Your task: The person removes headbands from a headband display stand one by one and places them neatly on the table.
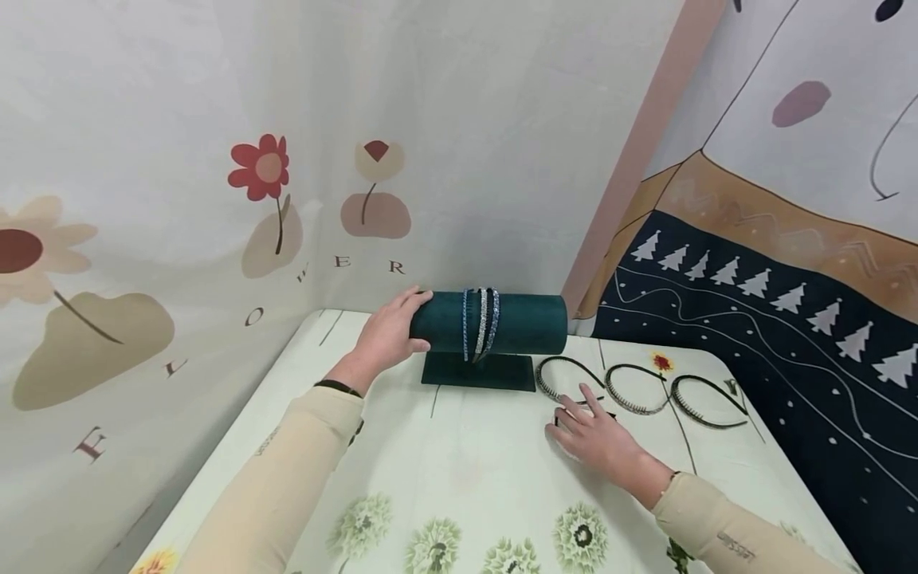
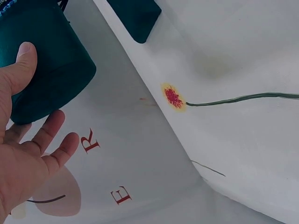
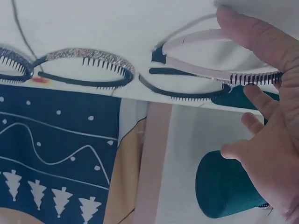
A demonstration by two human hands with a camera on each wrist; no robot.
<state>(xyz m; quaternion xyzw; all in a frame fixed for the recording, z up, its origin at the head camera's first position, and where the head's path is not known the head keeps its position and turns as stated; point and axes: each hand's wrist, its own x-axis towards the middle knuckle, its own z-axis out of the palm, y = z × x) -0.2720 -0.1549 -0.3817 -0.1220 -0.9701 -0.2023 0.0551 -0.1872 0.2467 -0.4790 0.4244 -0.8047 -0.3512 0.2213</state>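
Note:
A dark green velvet roll stand (image 1: 534, 323) stands on the table with three toothed headbands (image 1: 484, 323) around its roll, two blue and one silver. My left hand (image 1: 387, 335) grips the roll's left end, thumb in front and fingers behind; the left wrist view shows the thumb (image 2: 27, 58) lying on the velvet. In front of the stand's right side, my right hand (image 1: 591, 434) holds a pale headband with black comb teeth (image 3: 201, 35) between thumb and fingers. That band is mostly hidden under the hand in the head view.
Right of the stand, three dark toothed headbands lie in a row: a near one (image 1: 548, 375), a middle one (image 1: 631, 402) and a far one (image 1: 706, 418). The flower-printed tablecloth (image 1: 445, 454) meets hanging printed curtains (image 1: 459, 199) at the back and sides.

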